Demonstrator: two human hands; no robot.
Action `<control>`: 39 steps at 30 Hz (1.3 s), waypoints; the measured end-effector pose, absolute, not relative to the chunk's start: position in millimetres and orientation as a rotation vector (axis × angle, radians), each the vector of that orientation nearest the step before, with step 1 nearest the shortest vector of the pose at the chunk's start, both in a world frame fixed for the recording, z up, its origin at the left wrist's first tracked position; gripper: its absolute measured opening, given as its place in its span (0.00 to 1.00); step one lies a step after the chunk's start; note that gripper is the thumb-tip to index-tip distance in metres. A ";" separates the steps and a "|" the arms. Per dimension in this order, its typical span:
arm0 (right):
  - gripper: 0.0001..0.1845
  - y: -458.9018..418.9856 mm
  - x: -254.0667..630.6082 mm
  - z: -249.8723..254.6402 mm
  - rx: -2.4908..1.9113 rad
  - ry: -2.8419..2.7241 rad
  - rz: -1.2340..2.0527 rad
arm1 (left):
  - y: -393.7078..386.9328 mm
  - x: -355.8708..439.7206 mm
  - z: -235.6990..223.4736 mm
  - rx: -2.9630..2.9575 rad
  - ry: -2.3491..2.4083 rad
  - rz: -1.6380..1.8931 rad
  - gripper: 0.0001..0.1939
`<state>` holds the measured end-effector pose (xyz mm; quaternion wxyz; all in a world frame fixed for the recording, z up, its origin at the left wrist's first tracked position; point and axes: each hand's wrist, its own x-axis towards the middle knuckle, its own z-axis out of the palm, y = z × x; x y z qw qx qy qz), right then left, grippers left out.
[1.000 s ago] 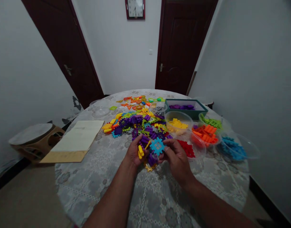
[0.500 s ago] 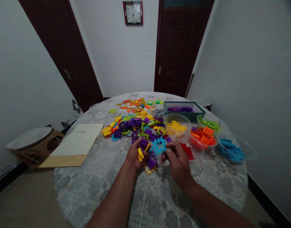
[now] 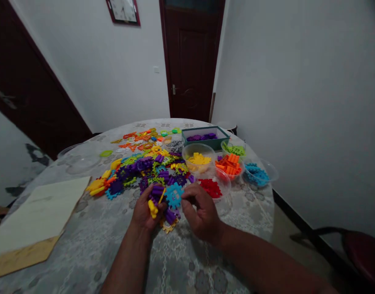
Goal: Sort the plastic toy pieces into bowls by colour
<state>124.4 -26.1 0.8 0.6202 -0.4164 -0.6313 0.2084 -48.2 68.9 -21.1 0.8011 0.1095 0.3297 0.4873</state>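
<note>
My left hand [image 3: 149, 208] is closed around a cluster of purple [image 3: 157, 191] and yellow [image 3: 152, 208] plastic building pieces. Between thumb and fingers, my right hand [image 3: 202, 210] pinches the edge of a blue toothed building piece [image 3: 174, 195], close beside that cluster. Small pale and reddish marks show on the blue piece. Just below it are purple tube pieces [image 3: 170, 215] and a light-orange toothed piece [image 3: 169, 226]; I cannot tell whether they join the cluster. Beyond both hands spreads a mixed pile of building pieces [image 3: 135, 167], mostly purple, yellow, green and blue.
Clear bowls hold yellow [image 3: 198, 159], orange [image 3: 230, 164], red [image 3: 210, 188], blue [image 3: 256, 174], green [image 3: 234, 150] and grey [image 3: 175, 145] pieces. Purple ones lie in a green box [image 3: 222, 143]. Paper on a board [image 3: 37, 212] lies left; a dark red chair [image 3: 363, 249] stands right.
My view has turned to the right, so the table and hands appear further left. The blue piece shows a marked face where an open lattice was visible. Both hands keep their holds.
</note>
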 end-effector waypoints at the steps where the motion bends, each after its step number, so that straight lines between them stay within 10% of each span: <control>1: 0.05 -25.8 126.9 3.8 -0.948 -1.470 0.425 | 69.6 -48.2 -21.9 0.242 0.696 1.051 0.08; 29: 0.13 -28.8 398.9 10.2 -1.830 -1.292 -0.558 | 72.7 -48.0 -25.4 0.352 0.726 1.017 0.11; 39: 0.10 -36.4 215.6 40.1 -1.265 -1.794 0.354 | 68.9 -46.8 -29.3 0.282 0.668 1.003 0.09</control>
